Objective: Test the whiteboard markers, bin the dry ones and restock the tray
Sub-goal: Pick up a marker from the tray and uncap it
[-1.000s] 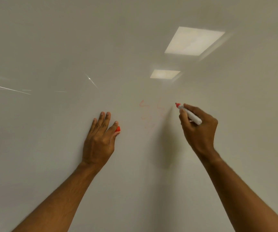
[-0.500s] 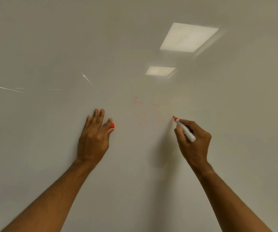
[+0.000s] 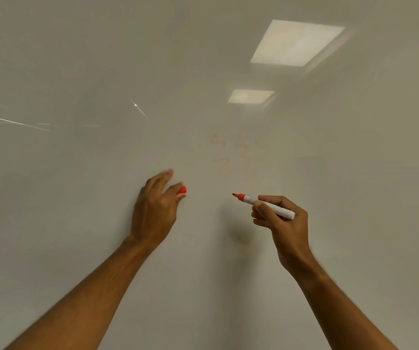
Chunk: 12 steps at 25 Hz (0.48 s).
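The whiteboard (image 3: 77,223) fills the whole view. Faint, pale red zigzag strokes (image 3: 231,154) lie on it above and between my hands. My right hand (image 3: 283,223) grips an uncapped white marker with a red tip (image 3: 266,203), its nib pointing left, off the strokes and lower than them. My left hand (image 3: 155,208) is at the board with its fingers stretched upward and blurred. The marker's red cap (image 3: 181,190) is pinched under its thumb.
Two ceiling light panels (image 3: 296,42) are mirrored in the glossy board at the upper right. Thin bright glare streaks (image 3: 13,122) cross the left side. No tray, bin or other markers are in view.
My right hand has dropped from the red strokes and turned the marker so that its nib points left. My left hand has shifted slightly and its fingers are lifting.
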Tool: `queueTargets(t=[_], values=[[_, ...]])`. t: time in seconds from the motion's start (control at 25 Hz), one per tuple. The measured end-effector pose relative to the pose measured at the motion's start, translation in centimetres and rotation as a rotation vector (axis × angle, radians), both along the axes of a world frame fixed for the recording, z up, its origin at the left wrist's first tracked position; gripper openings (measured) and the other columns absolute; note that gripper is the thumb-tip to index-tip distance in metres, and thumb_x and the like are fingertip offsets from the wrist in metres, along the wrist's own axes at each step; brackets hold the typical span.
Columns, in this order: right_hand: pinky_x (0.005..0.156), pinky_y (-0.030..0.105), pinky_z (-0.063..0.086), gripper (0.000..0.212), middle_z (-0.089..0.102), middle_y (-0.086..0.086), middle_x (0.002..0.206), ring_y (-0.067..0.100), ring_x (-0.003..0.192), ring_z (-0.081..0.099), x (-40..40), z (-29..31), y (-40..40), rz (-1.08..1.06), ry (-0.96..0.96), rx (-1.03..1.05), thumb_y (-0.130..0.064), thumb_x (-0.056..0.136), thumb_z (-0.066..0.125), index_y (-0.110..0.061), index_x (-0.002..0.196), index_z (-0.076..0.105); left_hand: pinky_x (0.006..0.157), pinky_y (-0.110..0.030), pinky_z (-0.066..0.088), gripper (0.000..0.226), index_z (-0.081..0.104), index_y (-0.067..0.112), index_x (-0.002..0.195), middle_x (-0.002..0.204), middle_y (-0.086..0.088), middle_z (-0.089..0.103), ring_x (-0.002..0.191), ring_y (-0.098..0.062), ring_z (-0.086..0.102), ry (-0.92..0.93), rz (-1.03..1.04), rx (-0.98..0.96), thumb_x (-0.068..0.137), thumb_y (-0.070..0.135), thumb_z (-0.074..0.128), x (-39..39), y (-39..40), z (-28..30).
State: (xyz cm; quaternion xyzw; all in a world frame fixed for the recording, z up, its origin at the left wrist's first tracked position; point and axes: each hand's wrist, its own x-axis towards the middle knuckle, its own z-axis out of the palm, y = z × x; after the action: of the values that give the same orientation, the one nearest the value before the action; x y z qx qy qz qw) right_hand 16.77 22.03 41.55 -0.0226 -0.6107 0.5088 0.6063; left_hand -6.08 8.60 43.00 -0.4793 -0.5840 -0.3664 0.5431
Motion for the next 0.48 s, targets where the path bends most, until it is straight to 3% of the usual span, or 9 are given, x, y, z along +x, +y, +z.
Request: queueTargets(t=[0.12, 0.32, 0.48], values=[[0.068, 0.034, 0.059, 0.011, 0.071, 0.019, 0.082, 0.031, 0.077, 0.070, -0.6, -2.1, -0.7, 0.068, -0.063, -0.019, -0.005, 0.086, 0.069, -0.003, 0.096, 0.074, 0.070, -0.035, 0.057, 0.024, 0.071, 0.004, 0.106, 0.100, -0.009, 0.059, 0.088, -0.022, 0.060, -0.111, -0.215, -0.110, 0.084, 0.014, 0.072, 1.7, -0.7, -3.1], [0.071, 0.034, 0.059, 0.011, 0.072, 0.018, 0.081, 0.031, 0.075, 0.071, -1.0, -6.2, -1.9, 0.180, -0.218, -0.048, 0.000, 0.085, 0.069, 0.000, 0.095, 0.073, 0.076, -0.023, 0.055, 0.031, 0.068, 0.003, 0.111, 0.095, -0.006, 0.061, 0.085, -0.016, 0.061, -0.310, -0.328, -0.291, 0.084, 0.017, 0.070, 3.1, -1.8, -7.5], [0.070, 0.033, 0.058, 0.012, 0.073, 0.021, 0.083, 0.034, 0.077, 0.071, -1.2, -9.2, -2.7, 0.231, -0.319, -0.099, 0.001, 0.084, 0.069, 0.001, 0.096, 0.073, 0.078, -0.011, 0.048, 0.029, 0.069, 0.004, 0.110, 0.096, -0.006, 0.064, 0.086, -0.014, 0.062, -0.358, -0.339, -0.382, 0.084, 0.016, 0.071, 3.3, -3.2, -10.1]])
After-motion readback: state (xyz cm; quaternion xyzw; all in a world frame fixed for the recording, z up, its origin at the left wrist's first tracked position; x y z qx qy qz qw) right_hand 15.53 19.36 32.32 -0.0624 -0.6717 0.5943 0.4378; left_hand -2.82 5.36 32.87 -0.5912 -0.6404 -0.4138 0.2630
